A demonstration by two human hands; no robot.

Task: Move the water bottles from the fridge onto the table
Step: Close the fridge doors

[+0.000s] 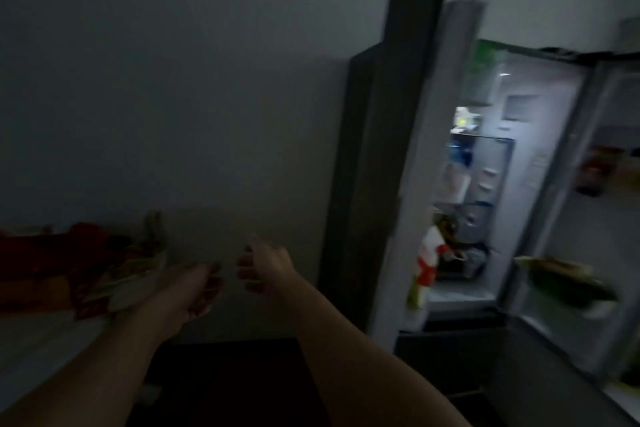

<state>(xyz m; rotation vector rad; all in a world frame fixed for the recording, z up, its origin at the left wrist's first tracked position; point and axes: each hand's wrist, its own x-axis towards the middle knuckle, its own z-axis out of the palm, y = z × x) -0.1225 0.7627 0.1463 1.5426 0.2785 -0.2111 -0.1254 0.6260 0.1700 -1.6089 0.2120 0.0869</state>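
— Which blurred shapes inside the lit fridge (pixel 491 156) are water bottles?
— Impossible to tell.
— The hands?
— The left hand (pixel 194 291) and right hand (pixel 265 265) hang empty, fingers loosely curled, before a dim wall (pixel 173 80), beside a cluttered table (pixel 41 340).

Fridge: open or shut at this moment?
Open. The fridge has its doors swung aside, showing the lit interior and shelves.

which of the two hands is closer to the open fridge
The right hand: it is empty, fingers curled, and sits nearer the lit fridge on the right. The left hand is over by the cluttered table.
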